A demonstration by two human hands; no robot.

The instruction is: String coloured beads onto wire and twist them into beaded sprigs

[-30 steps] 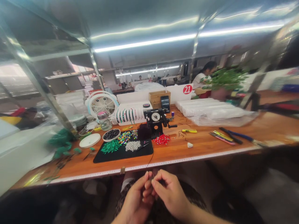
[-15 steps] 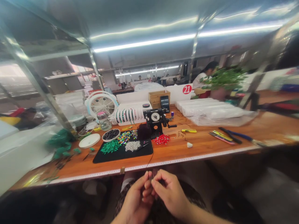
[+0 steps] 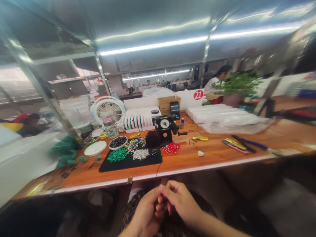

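Black cord [image 3: 158,168] reaches the front edge of the table [image 3: 212,151], and in the open room just before it our left hand [image 3: 148,209] and right hand [image 3: 184,202] meet, their grip hidden from us.

We look across a long brown wood-grain workbench [image 3: 212,144] with a white marked strip [image 3: 182,172] along its near edge. Above it we see the smooth blue-grey underside of an overhead shelf [image 3: 153,19], where a long white tube light [image 3: 172,43] slants upward to the right. A thick silvery metal post [image 3: 49,96] leans through our view on the left, and thinner metal uprights [image 3: 205,62] stand farther back. A low white partition board [image 3: 186,99] runs behind the bench, bearing a round red sign [image 3: 198,95] numbered 21. Beyond, we find a thin far row of white light [image 3: 177,72]. At far left we cannot tell whether a bright pale patch [image 3: 14,77] is a window. The space below the bench is dark and blurred.
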